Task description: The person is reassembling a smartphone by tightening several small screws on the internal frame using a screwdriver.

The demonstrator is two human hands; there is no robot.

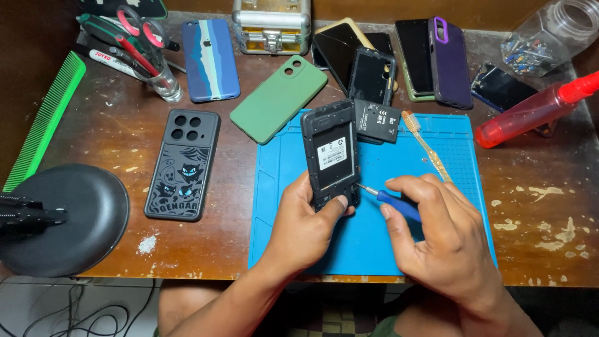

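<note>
We see the left hand (pixel 304 226) gripping the lower end of a black mobile phone with its back cover off (pixel 331 156), thumb pressed across the bottom edge and fingers wrapped behind it. The phone stands tilted over a bright blue rubber work mat (pixel 449 134), near the middle of the view. The right hand (pixel 440 240) is closed around a small blue-handled screwdriver (pixel 388 200), whose metal tip points toward nine o'clock and meets the phone's lower right corner.

At one o'clock from the phone, a flat black rectangular battery (pixel 378 120) lies on the mat's top edge, and just beside it, toward three o'clock, rests a toothbrush with a translucent amber handle (pixel 425 145). At eleven o'clock from the mat lies a green silicone phone case (pixel 279 97); at nine o'clock, a black phone case with cartoon ghost figures (pixel 182 163). Toward twelve o'clock we find a blue striped phone case (pixel 210 59), a metal box (pixel 272 25) and several dark phones. A red spray bottle (pixel 530 112) lies at two o'clock, a green comb (pixel 47 122) at ten o'clock, and a round black lamp base (pixel 68 218) at eight o'clock on the worn brown wooden table (pixel 112 134).
</note>
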